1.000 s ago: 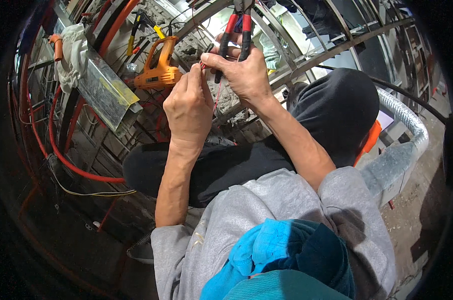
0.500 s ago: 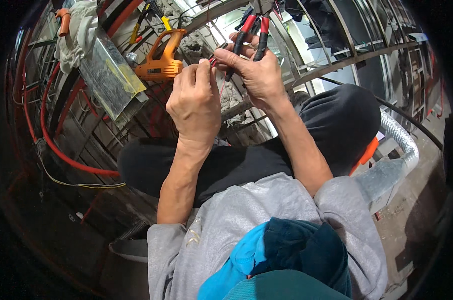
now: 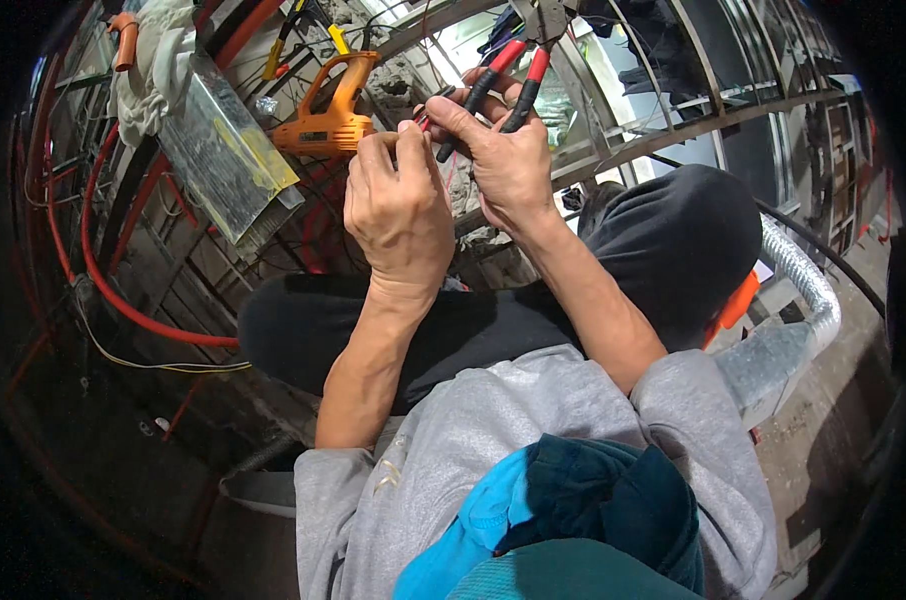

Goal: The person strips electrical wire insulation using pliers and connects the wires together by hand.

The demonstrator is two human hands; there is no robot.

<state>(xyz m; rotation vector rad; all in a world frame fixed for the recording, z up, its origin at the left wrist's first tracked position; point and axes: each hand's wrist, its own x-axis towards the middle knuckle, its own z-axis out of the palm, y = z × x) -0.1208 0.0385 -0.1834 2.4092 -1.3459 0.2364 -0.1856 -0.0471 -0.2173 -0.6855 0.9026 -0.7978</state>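
My right hand (image 3: 514, 165) is closed around a pair of pliers (image 3: 514, 85) with red grips wrapped in black at their ends. The metal head points away from me and the two handles are spread apart. Just left of it, my left hand (image 3: 403, 205) is raised with its fingers pinched together. A thin red wire (image 3: 423, 122) shows between the left fingertips and the right thumb; most of it is hidden by the hands. Beyond the left hand lies an orange heat gun (image 3: 327, 128) with an open loop handle.
A grey metal channel (image 3: 223, 150) lies at the left beside a whitish cloth (image 3: 156, 70). Red conduit (image 3: 108, 290) curves along the left side. Metal framing (image 3: 703, 125) crosses the far side. A silvery flexible duct (image 3: 808, 275) runs at the right, past my bent knee.
The pliers' head has moved a little to the right and tilted that way. My left hand has shifted slightly right, keeping its pinch.
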